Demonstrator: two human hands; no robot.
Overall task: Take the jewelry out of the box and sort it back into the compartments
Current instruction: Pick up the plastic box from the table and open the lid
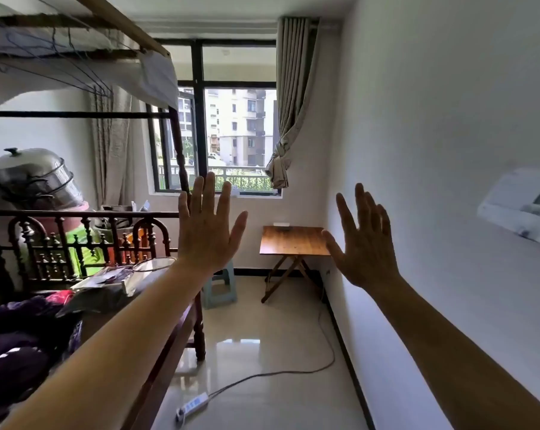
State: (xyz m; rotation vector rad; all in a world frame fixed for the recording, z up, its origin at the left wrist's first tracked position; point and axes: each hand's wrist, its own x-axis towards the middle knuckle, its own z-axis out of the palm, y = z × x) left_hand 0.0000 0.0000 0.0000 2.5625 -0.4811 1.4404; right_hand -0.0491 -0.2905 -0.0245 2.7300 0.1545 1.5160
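Both my arms are stretched out in front of me at chest height. My left hand is raised with its back to me, fingers spread, holding nothing. My right hand is raised the same way, fingers apart and empty. Beyond them, a small wooden folding table stands against the far wall under the window. A small white flat object lies at its back edge; I cannot tell whether it is the jewelry box. No jewelry is visible.
A dark wooden bunk bed piled with clothes and clutter fills the left side. A pale stool stands at its foot. A power strip and its cable lie across the glossy floor. The white wall runs along my right.
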